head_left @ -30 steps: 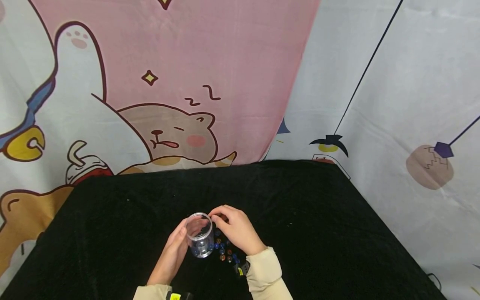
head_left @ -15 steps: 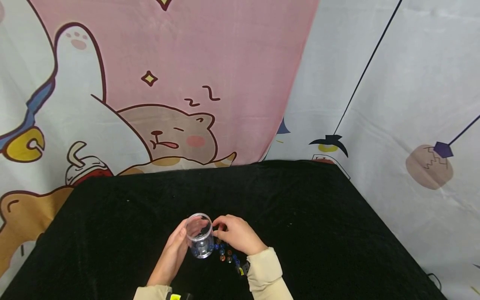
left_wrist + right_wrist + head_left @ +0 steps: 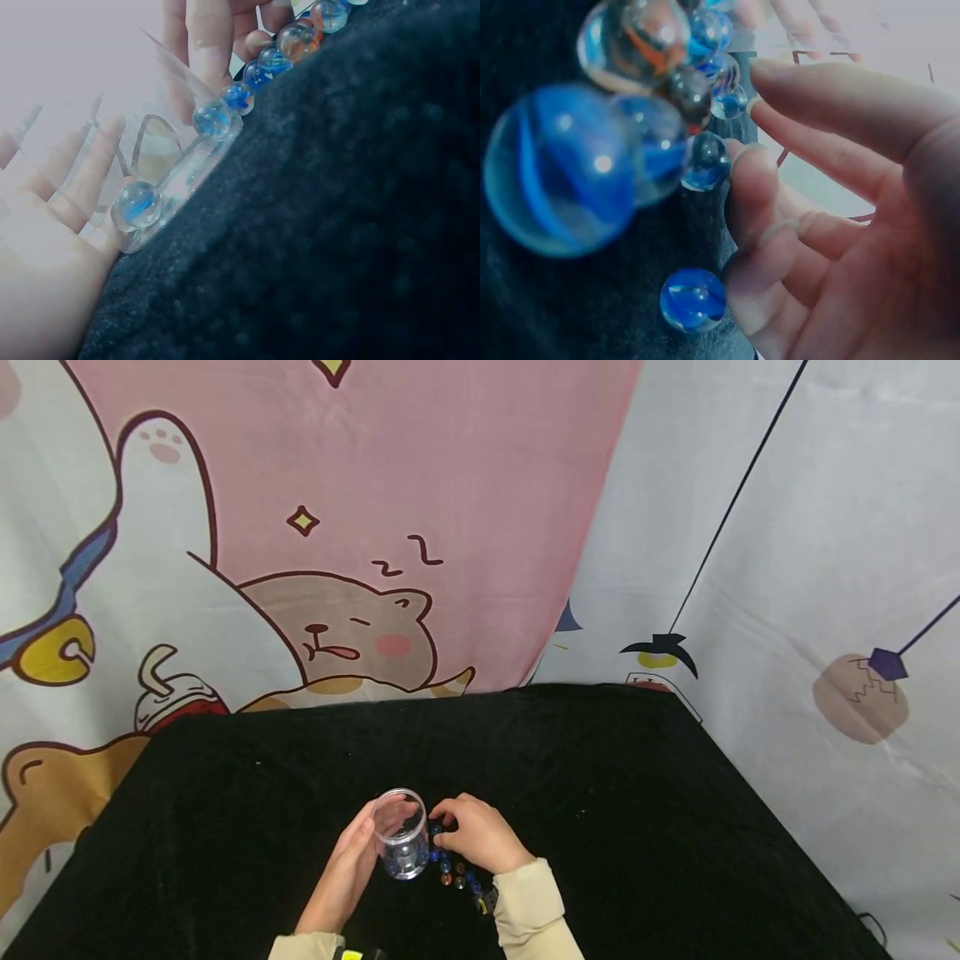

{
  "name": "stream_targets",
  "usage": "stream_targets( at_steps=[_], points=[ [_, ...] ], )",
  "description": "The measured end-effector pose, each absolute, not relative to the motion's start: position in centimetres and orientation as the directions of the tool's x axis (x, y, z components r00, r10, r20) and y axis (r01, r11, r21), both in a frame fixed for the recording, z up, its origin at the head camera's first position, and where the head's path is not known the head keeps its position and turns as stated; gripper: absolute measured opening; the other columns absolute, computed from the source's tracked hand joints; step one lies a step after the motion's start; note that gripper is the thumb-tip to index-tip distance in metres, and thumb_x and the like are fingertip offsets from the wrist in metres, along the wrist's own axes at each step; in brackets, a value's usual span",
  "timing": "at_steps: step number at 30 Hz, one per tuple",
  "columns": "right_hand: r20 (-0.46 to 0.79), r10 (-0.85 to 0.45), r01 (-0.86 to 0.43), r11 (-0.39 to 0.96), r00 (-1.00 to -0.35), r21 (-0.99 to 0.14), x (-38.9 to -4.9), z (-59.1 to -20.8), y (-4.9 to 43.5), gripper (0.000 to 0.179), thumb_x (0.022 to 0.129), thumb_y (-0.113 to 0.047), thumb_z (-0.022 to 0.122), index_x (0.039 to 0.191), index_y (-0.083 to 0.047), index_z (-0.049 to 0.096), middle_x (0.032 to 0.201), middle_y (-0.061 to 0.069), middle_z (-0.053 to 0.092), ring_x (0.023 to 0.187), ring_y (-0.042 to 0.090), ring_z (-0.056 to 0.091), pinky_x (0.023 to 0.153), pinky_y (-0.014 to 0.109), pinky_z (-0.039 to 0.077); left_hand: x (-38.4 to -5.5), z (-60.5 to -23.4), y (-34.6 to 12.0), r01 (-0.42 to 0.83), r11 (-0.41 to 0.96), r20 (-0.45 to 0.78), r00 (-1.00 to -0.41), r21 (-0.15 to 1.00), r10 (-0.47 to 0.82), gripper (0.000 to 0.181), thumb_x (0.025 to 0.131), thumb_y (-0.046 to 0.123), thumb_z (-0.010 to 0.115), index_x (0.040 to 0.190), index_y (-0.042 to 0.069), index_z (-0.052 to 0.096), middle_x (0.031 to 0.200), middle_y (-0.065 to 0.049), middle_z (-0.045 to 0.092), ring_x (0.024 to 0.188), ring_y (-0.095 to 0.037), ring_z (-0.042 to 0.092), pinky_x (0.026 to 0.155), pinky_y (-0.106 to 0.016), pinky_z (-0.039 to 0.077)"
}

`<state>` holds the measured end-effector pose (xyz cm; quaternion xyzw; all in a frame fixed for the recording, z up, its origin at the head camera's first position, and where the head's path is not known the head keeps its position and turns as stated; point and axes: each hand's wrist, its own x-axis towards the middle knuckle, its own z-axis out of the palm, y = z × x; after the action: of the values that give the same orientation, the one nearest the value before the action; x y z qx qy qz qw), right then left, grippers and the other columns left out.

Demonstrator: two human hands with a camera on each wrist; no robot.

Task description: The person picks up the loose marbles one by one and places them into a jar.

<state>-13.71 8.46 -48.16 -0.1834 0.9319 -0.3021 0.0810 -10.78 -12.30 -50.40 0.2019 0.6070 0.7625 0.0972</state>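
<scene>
My left hand (image 3: 348, 864) holds a clear jar (image 3: 405, 852) upright from its left side, fingers round the far wall. A marble with a blue swirl (image 3: 138, 204) shows at the jar's bottom in the left wrist view. My right hand (image 3: 480, 835) is just right of the jar, low over the loose marbles (image 3: 447, 867). In the right wrist view the thumb (image 3: 832, 94) stands apart from the curled lower fingers (image 3: 757, 184), which lie right beside a clear blue marble (image 3: 706, 160). Nothing shows pinched between thumb and fingers.
Several blue and orange marbles run in a loose line from the jar towards my right wrist. A single blue marble (image 3: 693, 300) lies apart in the right wrist view. Black cloth (image 3: 637, 827) covers the table, and a printed cartoon curtain (image 3: 487, 527) hangs behind.
My right hand has come down from beside the jar's rim to the marbles, its fingertips drawing away from the jar. The left hand and jar stay in place.
</scene>
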Motion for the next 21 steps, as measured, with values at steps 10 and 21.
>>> stream_targets(
  at_steps=[10,21],
  points=[
    [-0.009,-0.415,-0.351,0.781,-0.910,-0.516,-13.68,-48.22,8.49,0.019,0.075,-0.026,0.070,0.094,-0.022,0.068,0.075,-0.008,0.051,0.064,0.005,0.045,0.056,0.024,0.039,-10.76,-50.49,-12.28,0.111,-0.245,0.203,-0.899,0.963,0.389,0.043,0.099,0.025,0.018,0.134,0.004,0.033,0.131,-0.022,0.039,0.124,-0.034,0.033,0.101,-0.045,0.021],
    [-0.038,-0.411,-0.336,0.792,-0.911,-0.510,-13.59,-48.26,8.15,0.015,0.074,-0.026,0.071,0.087,-0.022,0.066,0.072,-0.009,0.050,0.061,0.004,0.045,0.054,0.023,0.038,-10.74,-50.49,-12.25,0.101,-0.223,0.183,-0.903,0.970,0.388,0.043,0.098,0.027,0.019,0.134,0.006,0.033,0.131,-0.019,0.040,0.123,-0.033,0.033,0.101,-0.050,0.020]
  ],
)
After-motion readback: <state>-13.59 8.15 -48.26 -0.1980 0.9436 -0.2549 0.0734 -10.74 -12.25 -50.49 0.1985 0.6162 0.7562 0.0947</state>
